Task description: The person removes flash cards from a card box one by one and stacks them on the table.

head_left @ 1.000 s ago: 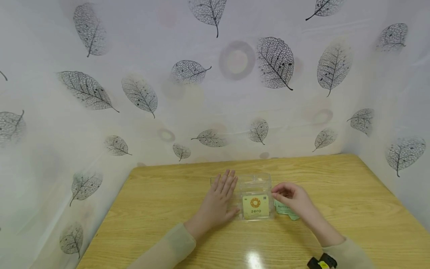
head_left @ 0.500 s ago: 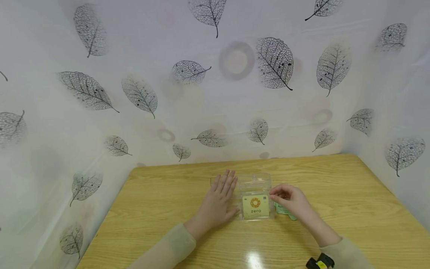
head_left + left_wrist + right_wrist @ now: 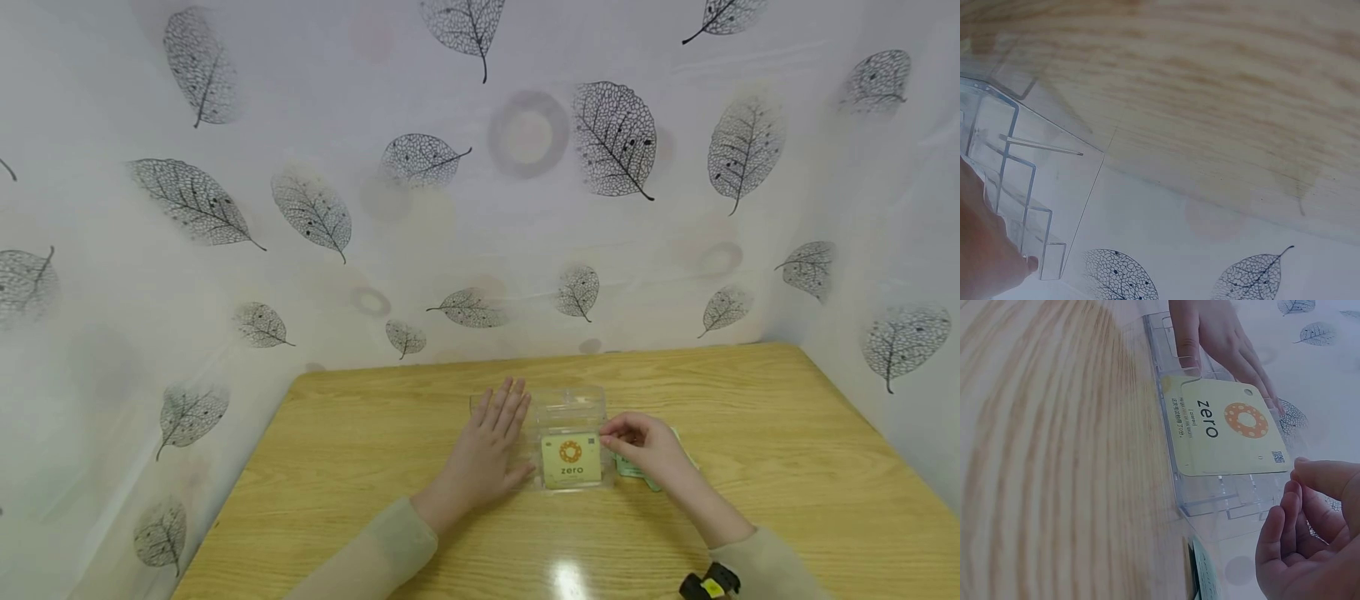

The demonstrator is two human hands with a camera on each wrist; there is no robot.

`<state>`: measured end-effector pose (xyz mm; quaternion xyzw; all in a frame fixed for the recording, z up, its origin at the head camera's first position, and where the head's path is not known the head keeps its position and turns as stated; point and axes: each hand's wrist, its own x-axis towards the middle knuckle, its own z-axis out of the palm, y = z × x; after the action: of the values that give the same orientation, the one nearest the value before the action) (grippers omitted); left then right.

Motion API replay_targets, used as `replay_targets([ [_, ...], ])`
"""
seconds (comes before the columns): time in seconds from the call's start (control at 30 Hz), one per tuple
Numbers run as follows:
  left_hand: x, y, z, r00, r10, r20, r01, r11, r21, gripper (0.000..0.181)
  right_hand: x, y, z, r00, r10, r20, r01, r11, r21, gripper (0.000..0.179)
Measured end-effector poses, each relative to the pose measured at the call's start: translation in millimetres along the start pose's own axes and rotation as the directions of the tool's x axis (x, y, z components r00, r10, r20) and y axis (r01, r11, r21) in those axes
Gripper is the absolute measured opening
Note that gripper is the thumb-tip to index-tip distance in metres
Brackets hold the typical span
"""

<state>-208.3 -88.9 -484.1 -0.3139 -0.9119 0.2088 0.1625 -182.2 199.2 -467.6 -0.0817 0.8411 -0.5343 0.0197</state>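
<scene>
My left hand (image 3: 487, 450) lies with straight fingers on the left part of a clear plastic stepped card holder (image 3: 573, 400). The left wrist view catches that hand (image 3: 982, 244) beside the holder's tiers (image 3: 1025, 187). A yellow card (image 3: 572, 462) printed "zero" with an orange ring leans in the holder's front slot. My right hand (image 3: 652, 446) pinches the upper right corner of this card (image 3: 1235, 431) between thumb and fingertips, the other fingers curled below. Green cards (image 3: 628, 467) lie on the table just right of the holder, partly hidden under the right hand.
The wooden table (image 3: 360, 483) meets a pale curtain (image 3: 480, 250) with leaf prints at the back and sides. A black strap device (image 3: 708, 583) sits at the right sleeve. In the right wrist view, green card edges (image 3: 1204, 569) stand close to the holder.
My right hand has shifted slightly left, its fingertips now at the corner of the yellow card. A pale green card edge now shows right of that hand. The left hand stays put.
</scene>
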Motion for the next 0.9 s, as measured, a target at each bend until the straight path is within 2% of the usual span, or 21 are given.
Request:
replay_targets([
  [0.27, 0.3, -0.3, 1.8, 1.0, 0.003, -0.03, -0.002, 1.0, 0.008, 0.1, 1.8, 2.6, 2.2, 1.0, 0.001, -0.014, -0.001, 1.0, -0.006, 0.016],
  [0.9, 0.1, 0.0, -0.5, 1.0, 0.005, -0.003, -0.005, 0.999, 0.034, 0.099, 0.3, -1.2, 5.6, 0.998, 0.051, -0.037, -0.052, 0.998, -0.02, 0.015],
])
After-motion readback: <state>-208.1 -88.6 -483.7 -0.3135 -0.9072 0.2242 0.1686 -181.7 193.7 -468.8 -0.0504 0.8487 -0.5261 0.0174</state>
